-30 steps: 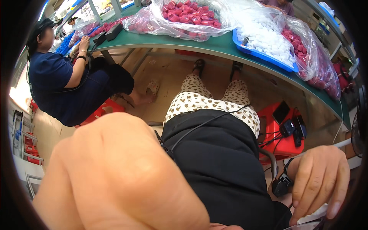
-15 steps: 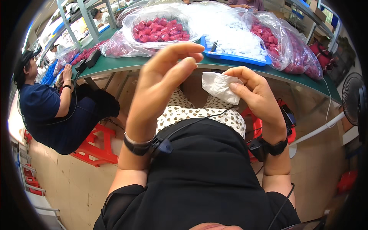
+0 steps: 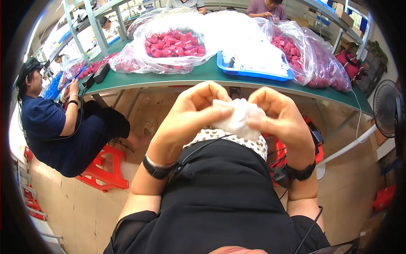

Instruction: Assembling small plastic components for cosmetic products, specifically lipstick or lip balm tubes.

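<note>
A crumpled white tissue (image 3: 237, 120) is held between my two hands, above my lap and short of the table's front edge. My left hand (image 3: 196, 111) pinches its left side, thumb against curled fingers. On the other side, my right hand (image 3: 277, 113) grips it the same way, the thumb across its front. Parts of the tissue are hidden behind my fingers. Beyond my hands, a blue tray (image 3: 253, 75) with small white pieces lies on the green table (image 3: 169, 80).
Clear plastic bags of red parts (image 3: 174, 44) stand on the table, with another bag (image 3: 292, 48) behind the tray's right. A co-worker (image 3: 50, 114) sits at my left by a red stool (image 3: 108, 167). A fan (image 3: 385, 108) stands at the right.
My left hand has come down and right and closed on the tissue. My right hand has lowered slightly, and the tissue is more bunched up.
</note>
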{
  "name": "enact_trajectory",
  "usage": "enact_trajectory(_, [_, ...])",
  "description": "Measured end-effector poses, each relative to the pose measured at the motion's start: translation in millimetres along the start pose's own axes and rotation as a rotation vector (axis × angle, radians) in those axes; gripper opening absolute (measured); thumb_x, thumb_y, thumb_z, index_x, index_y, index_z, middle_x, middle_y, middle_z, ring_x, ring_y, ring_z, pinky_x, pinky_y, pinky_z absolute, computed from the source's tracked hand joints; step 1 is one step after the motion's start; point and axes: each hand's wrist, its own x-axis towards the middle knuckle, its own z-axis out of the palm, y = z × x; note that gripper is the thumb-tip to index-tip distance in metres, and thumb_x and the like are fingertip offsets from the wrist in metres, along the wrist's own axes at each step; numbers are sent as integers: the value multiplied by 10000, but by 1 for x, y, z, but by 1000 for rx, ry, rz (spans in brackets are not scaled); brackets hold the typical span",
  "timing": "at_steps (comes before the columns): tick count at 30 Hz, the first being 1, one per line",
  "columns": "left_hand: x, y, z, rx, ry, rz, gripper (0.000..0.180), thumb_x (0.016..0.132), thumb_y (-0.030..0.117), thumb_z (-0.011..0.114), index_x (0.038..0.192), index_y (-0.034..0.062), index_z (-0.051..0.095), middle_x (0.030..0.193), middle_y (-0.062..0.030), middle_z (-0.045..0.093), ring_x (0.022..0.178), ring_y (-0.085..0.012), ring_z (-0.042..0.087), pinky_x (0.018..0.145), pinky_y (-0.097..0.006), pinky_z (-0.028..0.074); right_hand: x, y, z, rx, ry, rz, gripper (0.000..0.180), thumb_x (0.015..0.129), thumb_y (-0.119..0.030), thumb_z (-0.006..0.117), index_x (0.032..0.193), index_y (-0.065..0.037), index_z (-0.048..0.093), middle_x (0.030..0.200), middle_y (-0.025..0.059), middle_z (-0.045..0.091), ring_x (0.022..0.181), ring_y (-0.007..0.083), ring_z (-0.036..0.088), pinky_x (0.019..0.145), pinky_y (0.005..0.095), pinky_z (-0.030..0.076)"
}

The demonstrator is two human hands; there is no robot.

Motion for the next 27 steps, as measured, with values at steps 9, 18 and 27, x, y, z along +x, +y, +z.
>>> enact_trajectory(9, [-40,48,49,-166,-755,373,84,861,-46,604,885,-123,582,861,-314,628,729,-375,658,643,-397,571,-30,-16,49,497,-830,-443,237,811,-7,704,976,130,603,919,264,622,726,346,605,609,376,463])
enact_trajectory(18, [-40,51,60,-257,-632,461,145,836,-28,615,726,-118,586,716,-261,614,508,-289,583,457,-338,485,-31,-18,54,418,-721,-461,260,907,-150,612,1040,73,594,922,133,590,824,242,595,709,323,481])
enact_trajectory(27, [-29,59,39,-88,-783,369,129,823,122,731,903,41,672,861,-86,680,704,-169,645,595,-265,485,-44,1,79,522,-563,-831,437,929,-250,586,1014,179,577,934,245,588,737,302,601,638,343,495])
